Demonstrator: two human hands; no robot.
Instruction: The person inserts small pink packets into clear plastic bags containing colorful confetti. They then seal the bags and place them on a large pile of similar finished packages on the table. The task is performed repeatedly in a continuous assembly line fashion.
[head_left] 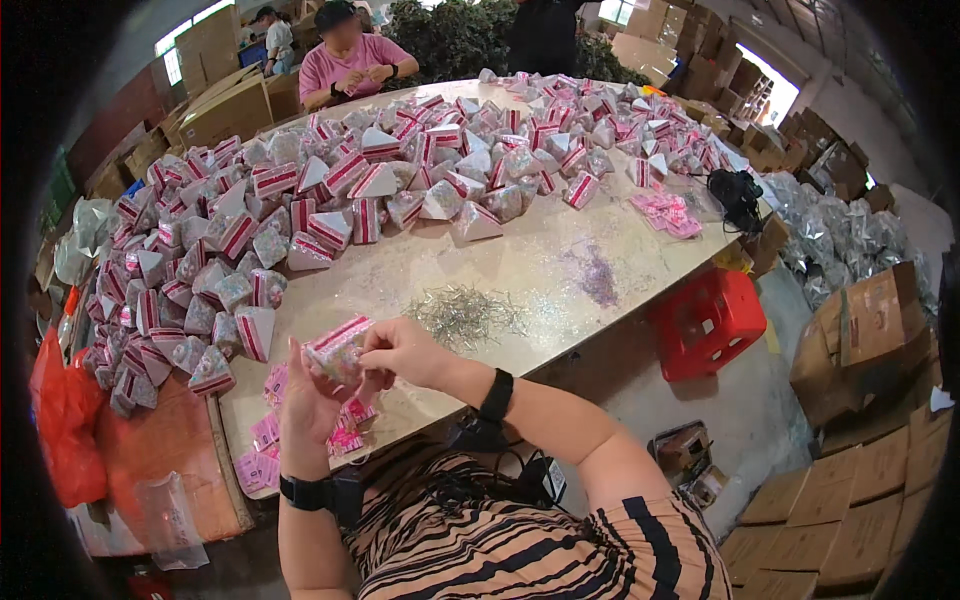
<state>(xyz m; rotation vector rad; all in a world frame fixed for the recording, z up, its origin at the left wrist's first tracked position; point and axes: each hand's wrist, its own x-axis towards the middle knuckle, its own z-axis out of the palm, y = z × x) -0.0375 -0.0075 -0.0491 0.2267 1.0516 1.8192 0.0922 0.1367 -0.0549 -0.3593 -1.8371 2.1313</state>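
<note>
Over the near edge of the table, my left hand is wrapped round a small clear packet with a pink stripe and sparkly filling. My right hand pinches at the packet's right side; what its fingertips hold, if anything, is too small to make out. Pink printed cards lie on the table below and beside my left hand. Just beyond my right hand is a pile of thin metallic pins or wires.
Many similar striped packets cover the far and left table. Purple glitter and more pink cards lie to the right. A red plastic stool stands beside the table, cartons at lower right. Across sits a person in pink.
</note>
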